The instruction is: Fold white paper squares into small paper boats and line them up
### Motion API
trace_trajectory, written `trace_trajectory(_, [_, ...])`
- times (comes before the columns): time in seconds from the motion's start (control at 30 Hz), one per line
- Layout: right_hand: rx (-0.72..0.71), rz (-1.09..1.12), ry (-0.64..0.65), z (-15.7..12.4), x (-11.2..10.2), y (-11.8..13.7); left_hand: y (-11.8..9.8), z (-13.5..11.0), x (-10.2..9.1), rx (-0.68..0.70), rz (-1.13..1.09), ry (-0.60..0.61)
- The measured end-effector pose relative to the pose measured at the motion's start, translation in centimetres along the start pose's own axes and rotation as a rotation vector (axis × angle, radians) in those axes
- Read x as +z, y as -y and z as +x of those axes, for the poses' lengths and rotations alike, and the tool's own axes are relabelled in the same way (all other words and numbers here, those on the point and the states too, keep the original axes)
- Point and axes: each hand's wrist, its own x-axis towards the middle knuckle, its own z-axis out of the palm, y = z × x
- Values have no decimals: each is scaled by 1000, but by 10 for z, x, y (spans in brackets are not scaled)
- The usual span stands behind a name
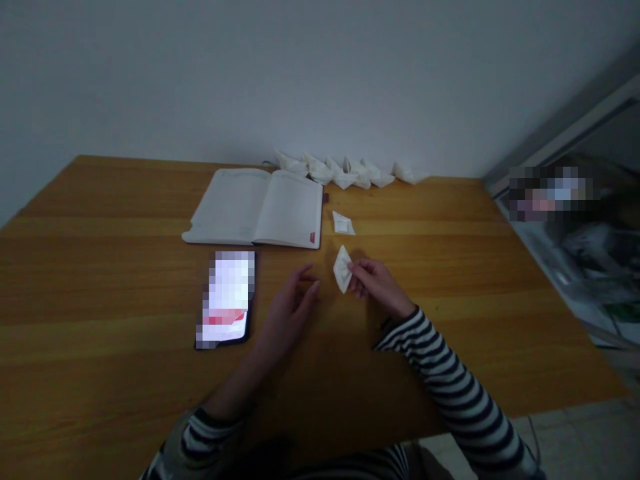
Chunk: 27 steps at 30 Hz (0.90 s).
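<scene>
My right hand (377, 283) pinches a small folded white paper (343, 269) at its fingertips, above the wooden table (400, 373). My left hand (293, 300) hangs beside it with fingers apart, holding nothing and not touching the paper. Just beyond my hands lies another folded white paper piece (343, 223). Several folded white paper boats (345, 170) stand in a row along the table's far edge.
An open notebook (255, 207) lies left of the loose paper, and a phone (225, 300) with a blurred screen lies near my left hand. A wall (300, 80) backs the table. Cluttered items (585, 267) sit beyond its right edge.
</scene>
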Motion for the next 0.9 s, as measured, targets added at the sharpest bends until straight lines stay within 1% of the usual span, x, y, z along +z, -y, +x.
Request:
trace_trajectory(0.07, [-22, -102, -1, 11, -25, 11, 1, 1, -3, 3, 37, -27])
trace_trajectory(0.13, [-59, -182, -29, 25, -50, 29, 2, 1, -5, 20, 74, -30])
trace_trajectory(0.2, [-82, -255, -19, 42, -66, 51, 3, 0, -6, 31, 98, -25])
trace_trajectory(0.23, [-87, -294, -4, 52, -70, 62, 3, 0, -6, 33, 106, -20])
trace_trajectory(0.33, [-53, -424, 57, 76, -72, 89, 4, 0, -5, 25, 147, -20])
trace_trajectory(0.43, [-36, -519, 56, 92, -71, 103, 6, 1, -4, 32, 193, -27])
trace_trajectory(0.53, [-60, -616, 33, 100, -75, 106, 6, 1, -5, 57, 217, -18])
trace_trajectory(0.63, [-141, -746, -7, 104, -84, 106, 4, 0, -5, 74, 244, -19])
trace_trajectory(0.8, [-262, -1096, -93, 111, -91, 110, 3, -1, -6, 111, 273, -15])
trace_trajectory(0.9, [-252, -1263, -75, 114, -87, 111, 4, 0, -7, 122, 294, -4])
